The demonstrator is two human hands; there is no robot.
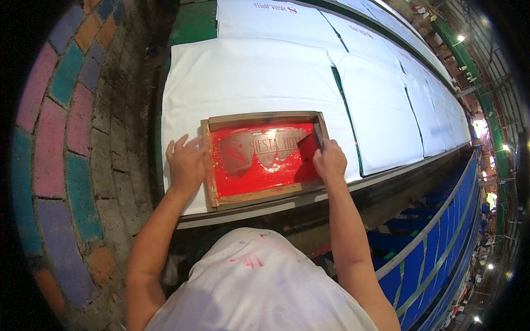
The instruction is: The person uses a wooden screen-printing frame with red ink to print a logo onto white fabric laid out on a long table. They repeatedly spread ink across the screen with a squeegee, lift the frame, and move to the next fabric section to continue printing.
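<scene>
A wooden screen printing frame (265, 117) lies on a white cloth (248, 66), near the table's front edge. Wet red ink (243, 185) covers much of its mesh, around a paler band with lettering and a round emblem. My right hand (330, 161) is closed around a squeegee (308, 148), whose ink-reddened blade stands tilted on the mesh at the frame's right end. At the frame's left side is my left hand (185, 164), its fingers spread over the cloth and its thumb by the wood. Whether that thumb presses on the frame I cannot tell.
More white cloths (381, 110) lie in rows along the long table, some with small red prints. Blue panels (436, 265) with a rail run along my right. A block wall (72, 127), partly painted in colours, rises on the left. Green table surface (193, 25) shows at the far left.
</scene>
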